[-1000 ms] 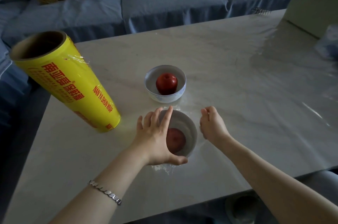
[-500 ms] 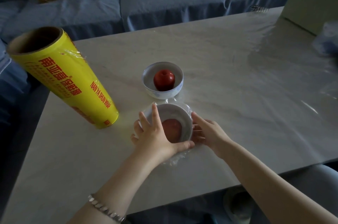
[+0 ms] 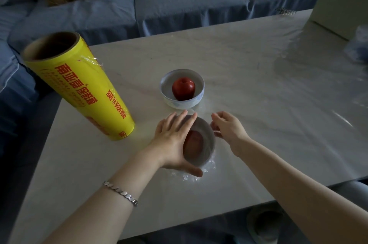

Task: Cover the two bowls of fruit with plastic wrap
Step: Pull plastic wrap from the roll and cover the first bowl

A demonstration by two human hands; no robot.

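Note:
Two white bowls stand on the marble table, each with a red apple. The far bowl (image 3: 182,89) is uncovered. The near bowl (image 3: 205,144) has clear plastic wrap (image 3: 209,168) over it, crumpled at its base, and it is tilted to the right. My left hand (image 3: 171,142) cups its left side, thumb under the near rim. My right hand (image 3: 227,128) is at the bowl's right edge with fingers curled, pinching at the wrap. A big yellow roll of plastic wrap (image 3: 83,86) stands at the left.
A blue sofa (image 3: 179,6) with cushions runs along the table's far edge (image 3: 199,30). A pale box (image 3: 340,4) and a clear bag (image 3: 358,44) sit at the far right corner. A round object (image 3: 266,221) lies on the floor below the near edge.
My left hand has slid round the near bowl's left side and tipped it to the right. My right hand has lifted off the bowl's base to its upper right edge.

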